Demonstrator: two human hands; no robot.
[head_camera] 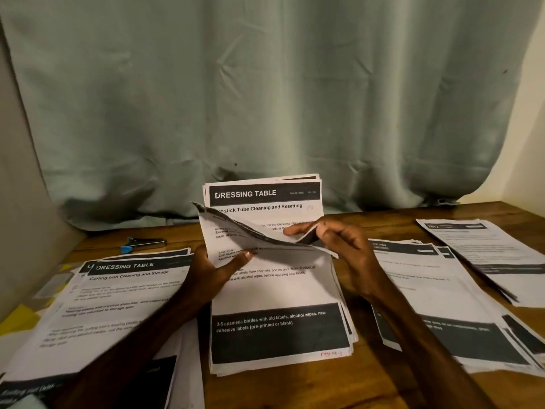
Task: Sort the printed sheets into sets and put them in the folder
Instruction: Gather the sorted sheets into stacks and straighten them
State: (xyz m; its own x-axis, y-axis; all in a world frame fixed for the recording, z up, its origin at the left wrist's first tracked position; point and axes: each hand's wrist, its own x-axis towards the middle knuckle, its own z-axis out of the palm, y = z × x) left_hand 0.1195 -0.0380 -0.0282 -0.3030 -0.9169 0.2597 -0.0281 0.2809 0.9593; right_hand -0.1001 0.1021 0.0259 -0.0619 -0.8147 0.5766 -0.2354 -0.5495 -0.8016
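Observation:
A stack of printed sheets headed "DRESSING TABLE" stands in front of me on the wooden table, its top edge raised. My left hand grips the stack's left edge, thumb on the front page. My right hand pinches the top sheet, which is curled forward and down from its upper edge. A second pile of sheets titled "Curling Iron Cleaning and Storage" lies at the left. Two more piles lie at the right, one near and one far.
A blue-and-black stapler lies on the table behind the left pile. Yellow and clear plastic folder sleeves show at the far left edge. A grey-green curtain hangs right behind the table. Bare wood shows at the front centre.

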